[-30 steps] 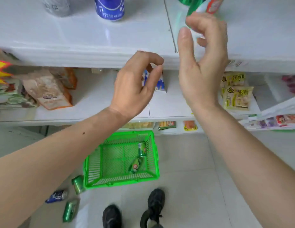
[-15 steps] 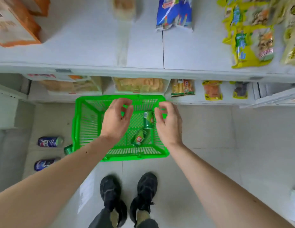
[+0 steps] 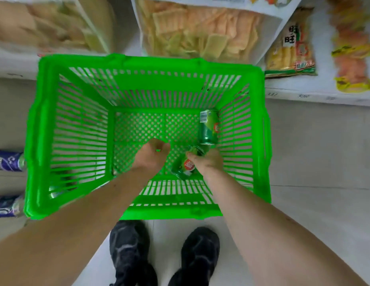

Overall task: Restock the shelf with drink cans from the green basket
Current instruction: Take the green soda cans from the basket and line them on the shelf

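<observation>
Now right hand (image 3: 207, 162) down gripping green can (image 3: 185, 166), left hand (image 3: 152, 156) lowered empty

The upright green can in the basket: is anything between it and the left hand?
Nothing visible. Bare basket floor separates the left hand from the upright green can; the right hand grips the tilted can alongside.

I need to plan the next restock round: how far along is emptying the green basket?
Nearly done: the green basket holds only two green cans. In hand: the right hand grips the near can; the left hand is empty beside it. Left: the far can lying by the right wall. Purple cans lie on the floor outside the basket.
</observation>
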Motion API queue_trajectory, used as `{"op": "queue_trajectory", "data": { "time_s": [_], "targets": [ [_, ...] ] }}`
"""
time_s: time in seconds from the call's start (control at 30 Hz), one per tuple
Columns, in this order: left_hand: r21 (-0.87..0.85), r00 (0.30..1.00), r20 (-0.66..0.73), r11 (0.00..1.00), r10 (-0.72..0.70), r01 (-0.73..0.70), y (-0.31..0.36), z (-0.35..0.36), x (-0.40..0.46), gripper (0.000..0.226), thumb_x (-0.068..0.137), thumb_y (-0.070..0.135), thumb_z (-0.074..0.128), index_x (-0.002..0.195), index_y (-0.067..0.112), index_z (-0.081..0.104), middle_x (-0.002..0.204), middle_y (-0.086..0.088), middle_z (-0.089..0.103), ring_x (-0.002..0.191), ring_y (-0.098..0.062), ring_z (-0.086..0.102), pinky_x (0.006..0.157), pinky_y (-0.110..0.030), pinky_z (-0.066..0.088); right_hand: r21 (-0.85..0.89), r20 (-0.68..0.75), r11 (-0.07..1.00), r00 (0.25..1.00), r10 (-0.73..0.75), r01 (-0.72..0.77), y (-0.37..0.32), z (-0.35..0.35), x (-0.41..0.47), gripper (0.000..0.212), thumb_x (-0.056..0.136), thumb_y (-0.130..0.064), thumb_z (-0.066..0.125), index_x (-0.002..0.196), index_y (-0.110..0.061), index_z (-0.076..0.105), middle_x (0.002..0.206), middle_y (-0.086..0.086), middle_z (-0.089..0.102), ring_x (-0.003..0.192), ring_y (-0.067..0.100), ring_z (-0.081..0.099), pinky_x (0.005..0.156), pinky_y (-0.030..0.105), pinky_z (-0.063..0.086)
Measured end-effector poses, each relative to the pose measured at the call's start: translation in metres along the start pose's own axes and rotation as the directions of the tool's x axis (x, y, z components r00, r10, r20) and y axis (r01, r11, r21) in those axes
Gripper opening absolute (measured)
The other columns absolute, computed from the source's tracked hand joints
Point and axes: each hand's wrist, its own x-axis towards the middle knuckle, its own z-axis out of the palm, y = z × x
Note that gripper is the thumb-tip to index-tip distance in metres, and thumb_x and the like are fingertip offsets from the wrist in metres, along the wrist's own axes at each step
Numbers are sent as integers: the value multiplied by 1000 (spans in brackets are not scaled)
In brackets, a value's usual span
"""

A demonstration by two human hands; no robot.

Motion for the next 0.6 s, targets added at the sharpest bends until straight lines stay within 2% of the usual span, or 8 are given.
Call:
{"op": "queue_trajectory", "data": {
  "time_s": [0.1, 0.13, 0.2, 0.23, 0.3, 0.4, 0.5, 0.6],
  "targets": [
    [73, 996, 75, 996, -52, 47, -17, 11, 16, 35, 95, 39, 51, 111, 11, 65, 110, -13, 67, 103, -30, 62, 88, -32, 47, -48, 13, 993, 994, 107, -106, 1, 16, 26, 81, 79, -44, 77, 138, -6, 37, 130, 10, 56, 96, 24, 63, 73, 21, 42],
    [90, 994, 93, 994, -64, 55, -22, 13, 20, 35, 95, 38, 50, 109, 9, 65, 109, -15, 67, 103, -30, 63, 89, -34, 48, -47, 21, 990, 991, 133, -132, 2, 21, 33, 85, 81, -44, 76, 141, -6, 31, 135, 11, 53, 88, 23, 62, 73, 22, 42],
    [86, 989, 120, 993, -85, 75, -30, 17, 26, 36, 95, 38, 51, 109, 8, 66, 110, -15, 67, 103, -29, 62, 93, -35, 48, -39, 22, 987, 987, 157, -156, 5, 29, 41, 82, 83, -45, 73, 141, -6, 30, 131, 12, 55, 60, 14, 50, 58, 20, 44],
    [79, 987, 129, 993, -92, 83, -32, 17, 28, 36, 95, 38, 51, 110, 8, 65, 111, -14, 67, 104, -28, 62, 94, -34, 48, -39, 12, 985, 986, 166, -165, 7, 31, 44, 81, 83, -45, 73, 140, -6, 31, 128, 11, 56, 56, 12, 46, 52, 22, 42],
    [66, 985, 142, 994, -98, 89, -34, 16, 30, 37, 94, 38, 52, 113, 8, 64, 113, -14, 66, 106, -27, 62, 94, -33, 47, -43, 8, 985, 986, 165, -165, 9, 36, 51, 81, 82, -47, 74, 139, -6, 33, 126, 12, 57, 60, 14, 50, 61, 28, 51],
    [47, 981, 169, 995, -96, 89, -29, 8, 29, 39, 93, 39, 54, 117, 9, 64, 116, -12, 66, 108, -26, 61, 96, -32, 46, 28, 23, 983, 984, 179, -179, 9, 38, 51, 75, 75, -49, 78, 128, -8, 45, 118, 14, 63, 86, 26, 65, 82, 41, 59],
    [2, 980, 185, 997, -77, 78, -16, -7, 18, 46, 86, 45, 62, 120, 13, 62, 120, -7, 65, 112, -23, 60, 100, -35, 45, 187, 102, 950, 967, 234, -250, -2, 26, 34, 57, 76, -46, 79, 111, -10, 52, 108, 17, 67, 86, 31, 69, 70, 41, 61],
    [-61, 974, 223, 997, -38, 53, 5, -29, -8, 71, 72, 53, 74, 130, 18, 54, 126, 1, 60, 117, -17, 56, 104, -34, 43, 308, 206, 902, 947, 247, -302, -28, -2, -3, 49, 84, -42, 73, 115, -8, 53, 104, 19, 66, 83, 28, 67, 63, 37, 59]
  ]
}}
